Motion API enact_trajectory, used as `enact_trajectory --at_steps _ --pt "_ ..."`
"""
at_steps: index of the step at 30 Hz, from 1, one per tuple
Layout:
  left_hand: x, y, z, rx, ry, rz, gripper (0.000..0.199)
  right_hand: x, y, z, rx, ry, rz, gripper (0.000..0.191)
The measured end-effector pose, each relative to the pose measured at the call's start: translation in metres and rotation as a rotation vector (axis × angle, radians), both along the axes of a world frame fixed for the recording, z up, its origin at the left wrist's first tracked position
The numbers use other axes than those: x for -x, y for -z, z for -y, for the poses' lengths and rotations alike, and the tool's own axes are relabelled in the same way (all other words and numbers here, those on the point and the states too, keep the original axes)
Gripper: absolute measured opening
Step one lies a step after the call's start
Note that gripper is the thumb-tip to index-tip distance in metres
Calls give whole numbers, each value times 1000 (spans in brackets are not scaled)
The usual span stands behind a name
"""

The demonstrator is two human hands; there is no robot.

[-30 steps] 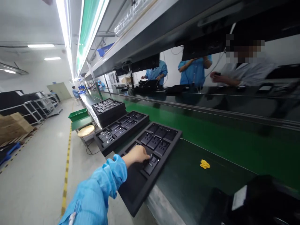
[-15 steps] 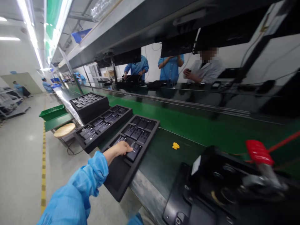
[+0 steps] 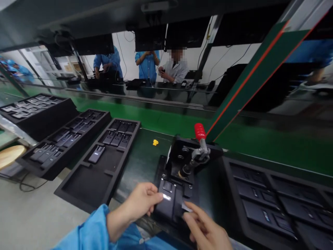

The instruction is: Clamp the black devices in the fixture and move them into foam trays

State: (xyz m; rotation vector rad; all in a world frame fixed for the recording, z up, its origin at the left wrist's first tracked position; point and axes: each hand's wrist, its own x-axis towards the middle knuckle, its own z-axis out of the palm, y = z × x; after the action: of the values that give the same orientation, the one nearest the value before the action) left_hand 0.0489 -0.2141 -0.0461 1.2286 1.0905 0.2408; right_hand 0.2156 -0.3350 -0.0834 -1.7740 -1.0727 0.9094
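Labels first: black device [image 3: 168, 208] on the fixture carries a bright rectangular mark near its middle, lettering washed out, can't read it. Devices in the right tray [image 3: 235, 211] have small pale marks on their faces, too blurred to read. Same for the single device [image 3: 96, 153] in the near left tray [image 3: 114, 158]: white mark, no readable text.

Position: black device lies flat on the base of the black clamp fixture [image 3: 179, 152], between the two hands, in front of the red handle [image 3: 199, 132], which stands up.

Left hand [image 3: 142, 201]: at the device's left edge, thumb tip by the bright mark, other fingers curled. Can't tell if it grips or only touches. Right hand [image 3: 208, 227]: just right of the device, thumb and index pinching a small pale piece [image 3: 186, 207]; the piece's type is unclear.

Around: yellow item [image 3: 155, 142] on the bench left of the fixture. Second left tray [image 3: 75, 147] beyond the near one, loaded with similar devices.
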Motion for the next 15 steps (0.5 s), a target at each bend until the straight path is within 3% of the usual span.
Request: enact_trajectory --at_steps 3,8,15 --pt "-24 4 4 28 58 -7 33 5 3 -11 90 60 -95 56" --pt "-35 3 -4 -45 148 -85 22 2 2 -23 122 148 -158 60" --pt "-36 3 -9 -411 206 -260 27 1 2 -27 124 164 -141 59"
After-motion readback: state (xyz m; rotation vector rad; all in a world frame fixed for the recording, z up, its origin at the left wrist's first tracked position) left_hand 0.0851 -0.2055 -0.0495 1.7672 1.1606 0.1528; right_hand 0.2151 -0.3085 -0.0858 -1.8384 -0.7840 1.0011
